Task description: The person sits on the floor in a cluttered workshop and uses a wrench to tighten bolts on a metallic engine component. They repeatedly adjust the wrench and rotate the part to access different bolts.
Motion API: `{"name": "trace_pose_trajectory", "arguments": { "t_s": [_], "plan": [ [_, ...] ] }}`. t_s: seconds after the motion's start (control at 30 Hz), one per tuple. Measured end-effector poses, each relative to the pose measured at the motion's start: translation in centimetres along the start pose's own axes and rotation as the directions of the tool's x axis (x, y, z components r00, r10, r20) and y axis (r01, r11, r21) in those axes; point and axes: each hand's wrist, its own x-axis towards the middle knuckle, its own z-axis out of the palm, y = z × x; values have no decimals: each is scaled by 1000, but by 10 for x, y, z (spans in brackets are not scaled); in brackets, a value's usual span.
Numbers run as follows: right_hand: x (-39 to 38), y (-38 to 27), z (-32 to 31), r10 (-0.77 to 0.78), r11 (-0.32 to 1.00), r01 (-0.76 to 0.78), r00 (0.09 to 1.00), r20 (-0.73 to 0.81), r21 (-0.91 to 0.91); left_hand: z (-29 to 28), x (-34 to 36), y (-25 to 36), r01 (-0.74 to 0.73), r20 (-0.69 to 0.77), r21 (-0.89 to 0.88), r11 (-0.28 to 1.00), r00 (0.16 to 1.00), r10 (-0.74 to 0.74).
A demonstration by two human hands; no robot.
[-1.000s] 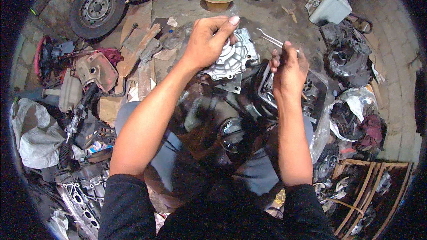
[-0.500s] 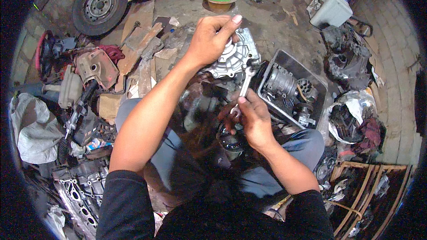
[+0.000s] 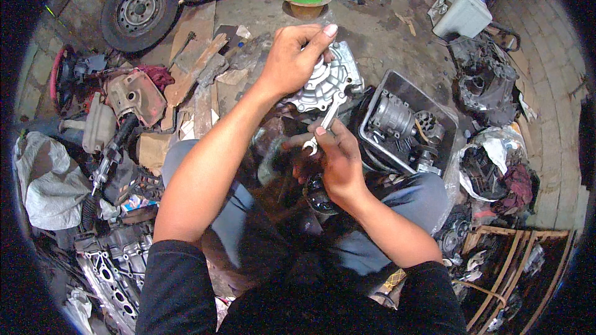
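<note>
A silver ribbed metal housing (image 3: 345, 67) stands in front of me. My left hand (image 3: 290, 61) is closed over its upper left part, thumb stretched along the top; what the fingers grip is partly hidden. In my right hand (image 3: 343, 164) is a steel wrench (image 3: 329, 118), pinched between thumb and fingers near its lower open end. The wrench slants up to the right, and its upper jaw lies at the housing's lower right edge, by a dark fitting. Below the housing, between my knees, a dark oily assembly (image 3: 264, 142) is partly in shadow.
Right of the housing, a grey bin (image 3: 446, 111) holds metal parts. A white-grey box (image 3: 462, 12) and a black casing (image 3: 481, 74) lie beyond. Wheels (image 3: 139, 11), a green-lined bowl (image 3: 313, 7) and wood scraps (image 3: 195, 74) are farther off. An engine head (image 3: 112, 273) sits lower left.
My right hand has moved left and slightly up, swinging the wrench's lower end leftward, so it slants more. My left hand stays on the housing, almost unmoved.
</note>
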Motion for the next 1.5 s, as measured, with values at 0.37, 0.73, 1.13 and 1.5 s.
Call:
{"name": "trace_pose_trajectory", "arguments": {
  "t_s": [0.37, 0.73, 1.13, 1.5],
  "plan": [
    [-17, -38, -7, 213, 950, -164, 963, -167, 267, 2, 0, -8, -28, -84, -64, 998, 996, 22],
    [8, -55, -48, 88, 970, 36, 871, -483, 242, 3, 0, -4, -33, -85, -61, 998, 996, 28],
    [94, -52, -38, -229, 970, 237, 813, -535, -55, 5, 2, -1, -39, -89, -98, 994, 996, 31],
    [49, -68, -71, -9, 870, 172, 943, -333, 462, 5, 0, -2, -9, -93, -77, 997, 996, 2]
  ]
}}
